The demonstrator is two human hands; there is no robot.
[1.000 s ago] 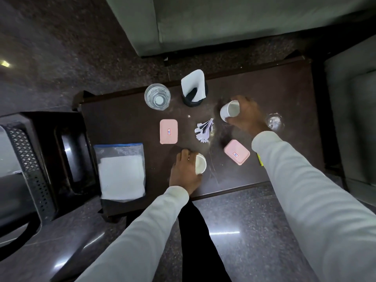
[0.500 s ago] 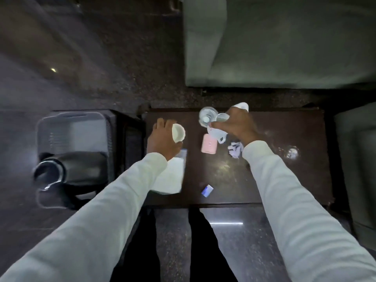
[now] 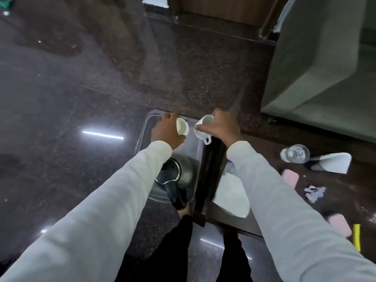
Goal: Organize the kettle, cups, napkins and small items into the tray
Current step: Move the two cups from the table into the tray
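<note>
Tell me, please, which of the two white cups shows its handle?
The cup in the right hand: that right cup has its handle loop hanging at its lower edge. The left cup, gripped by the left hand, shows only its open mouth.

Tray (image 3: 144, 131) on floor, left of desk (image 3: 264, 147); kettle (image 3: 175, 178) in its near end. My left hand (image 3: 167, 130) w/ cup (image 3: 182, 126) over far end, right hand (image 3: 222, 127) w/ 2nd cup (image 3: 204, 127) beside it. Napkins (image 3: 232, 196) on desk's left edge.
</note>
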